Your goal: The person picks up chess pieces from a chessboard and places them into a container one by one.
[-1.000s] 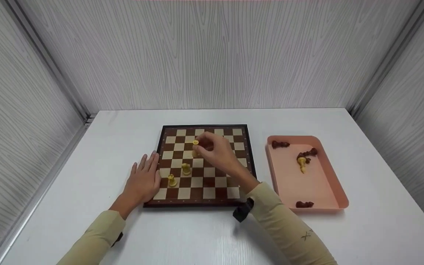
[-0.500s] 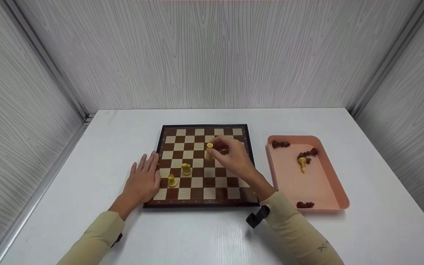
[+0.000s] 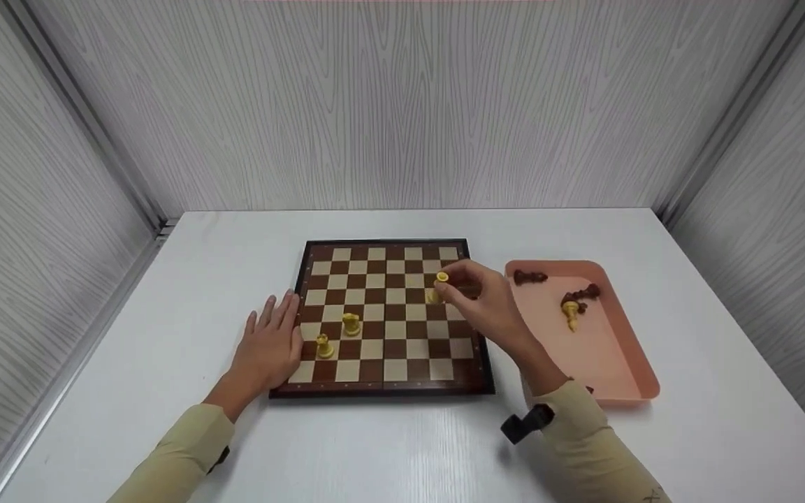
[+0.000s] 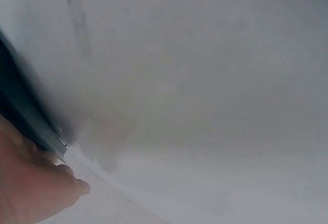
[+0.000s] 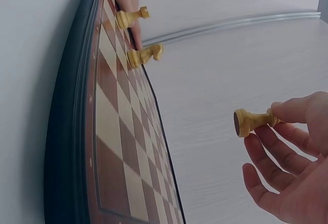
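Above the right half of a brown-and-cream chessboard, my right hand pinches a yellow chess piece near its top, between thumb and fingers. In the right wrist view its dark base underside shows and a gap separates it from the board. Its top looks round and ring-like from the head view. My left hand lies with straight fingers along the board's left edge; the left wrist view catches only part of it. Near that hand, a yellow knight and a yellow rook stand upright on squares.
Right of the board sits a shallow pink tray. Several dark chess pieces, including one at its back left, lie in it with a yellow piece. My right forearm covers the tray's front left. Grey wood-grain panels enclose the white table.
My right hand has carried the yellow piece rightward across the board, from left of centre to the right half. The left hand, knight and rook have stayed in place.
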Demonstrator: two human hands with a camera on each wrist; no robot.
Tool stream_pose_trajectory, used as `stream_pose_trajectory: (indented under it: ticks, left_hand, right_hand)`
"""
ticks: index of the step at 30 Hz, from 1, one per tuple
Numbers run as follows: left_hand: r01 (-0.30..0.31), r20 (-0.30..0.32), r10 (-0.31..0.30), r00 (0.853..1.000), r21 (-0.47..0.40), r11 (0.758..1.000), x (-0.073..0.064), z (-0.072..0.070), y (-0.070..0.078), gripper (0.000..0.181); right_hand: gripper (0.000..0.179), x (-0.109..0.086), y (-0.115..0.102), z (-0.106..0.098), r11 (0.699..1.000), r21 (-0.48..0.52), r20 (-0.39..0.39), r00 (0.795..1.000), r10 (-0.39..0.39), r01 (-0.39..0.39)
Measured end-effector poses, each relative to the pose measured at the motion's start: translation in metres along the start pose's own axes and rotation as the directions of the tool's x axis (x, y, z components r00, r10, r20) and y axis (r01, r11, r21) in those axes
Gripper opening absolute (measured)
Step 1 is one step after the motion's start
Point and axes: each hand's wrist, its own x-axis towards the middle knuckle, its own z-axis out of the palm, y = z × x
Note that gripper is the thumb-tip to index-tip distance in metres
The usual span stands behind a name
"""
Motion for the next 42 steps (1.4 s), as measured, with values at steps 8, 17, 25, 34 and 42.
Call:
stream_pose_trajectory:
  ticks: [8, 17, 25, 34, 42]
  left_hand:
    - [-0.002, 0.003, 0.002, 1.000, 0.012, 1.000, 0.000, -0.001, 0.001, 0.060]
    - [0.001, 0.002, -0.001, 1.000, 0.015, 1.000, 0.001, -0.003, 0.004, 0.060]
    - [-0.008, -0.005, 0.008, 1.000, 0.005, 1.000, 0.004, -0.004, 0.006, 0.060]
    - [0.003, 0.004, -0.003, 1.000, 0.003, 1.000, -0.001, -0.001, 0.001, 0.060]
    - [-0.006, 0.000, 0.006, 1.000, 0.007, 1.000, 0.000, 0.000, 0.000, 0.060]
  right_hand:
    - [0.017, -0.011, 0.007, -0.016, 0.997, -0.048, -0.045, 0.998, 0.055, -0.057]
    - [0.016, -0.013, 0.005, -0.041, 0.991, -0.107, -0.090, 0.993, 0.072, -0.081]
    - [0.017, -0.015, 0.008, -0.065, 0.992, -0.109, -0.084, 0.995, 0.057, -0.066]
    - [0.019, -0.016, 0.015, -0.085, 0.992, -0.084, -0.087, 0.992, 0.090, -0.098]
    - [0.020, -0.021, 0.003, -0.102, 0.979, -0.164, -0.135, 0.986, 0.099, -0.121]
